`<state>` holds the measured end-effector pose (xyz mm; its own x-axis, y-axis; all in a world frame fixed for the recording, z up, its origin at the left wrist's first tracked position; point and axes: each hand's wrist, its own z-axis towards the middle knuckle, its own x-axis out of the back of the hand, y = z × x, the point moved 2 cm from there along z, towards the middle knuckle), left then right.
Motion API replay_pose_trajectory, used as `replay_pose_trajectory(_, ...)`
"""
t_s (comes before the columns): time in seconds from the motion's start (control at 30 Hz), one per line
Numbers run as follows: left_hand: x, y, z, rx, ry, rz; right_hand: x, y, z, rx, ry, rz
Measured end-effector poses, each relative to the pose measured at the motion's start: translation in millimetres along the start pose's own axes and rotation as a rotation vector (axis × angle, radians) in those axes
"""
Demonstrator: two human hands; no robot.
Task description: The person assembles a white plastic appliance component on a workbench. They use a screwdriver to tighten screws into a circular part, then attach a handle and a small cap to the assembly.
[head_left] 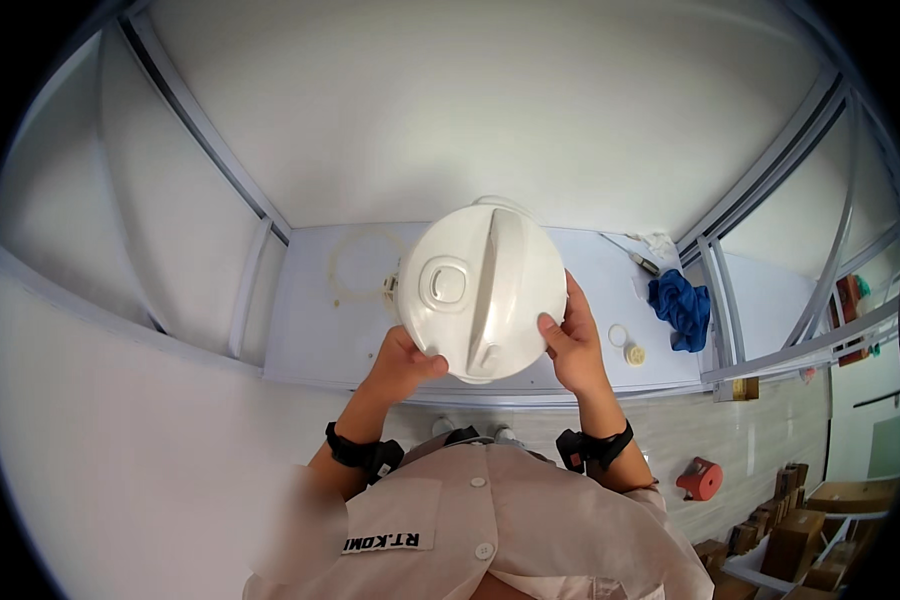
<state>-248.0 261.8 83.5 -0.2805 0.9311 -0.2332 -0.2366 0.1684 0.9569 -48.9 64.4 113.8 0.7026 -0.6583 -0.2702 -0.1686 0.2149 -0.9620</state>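
Note:
A white, round lidded pot (445, 330) is held up over the table, its top facing me. A raised bar handle (503, 290) crosses its lid, with a rounded-square button (447, 286) to the left. My left hand (400, 366) grips the lower left rim, thumb on top. At the lower right rim, my right hand (575, 345) is closed on the pot too, with its thumb over the edge. The fingers beneath and the pot's underside are hidden. Just left of the pot, a small cream part (391, 286) shows partly.
On the pale table (305, 335) lie a thin yellowish ring (334, 262), a screwdriver (644, 264), a blue cloth (680, 308), a small white ring (618, 335) and a cream cap (635, 355). White frame posts flank both sides. A red stool (701, 480) and cardboard boxes (796, 541) stand at lower right.

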Motion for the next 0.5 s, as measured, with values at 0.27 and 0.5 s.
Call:
replay_pose_trajectory(0.27, -24, 34, 5, 0.007, 0.372, 0.091, 27, -12, 11, -0.114, -0.159, 0.281)
replay_pose_trajectory(0.5, -21, 41, 10, 0.042, 0.395, 0.092, 27, -12, 27, -0.189, -0.356, 0.111)
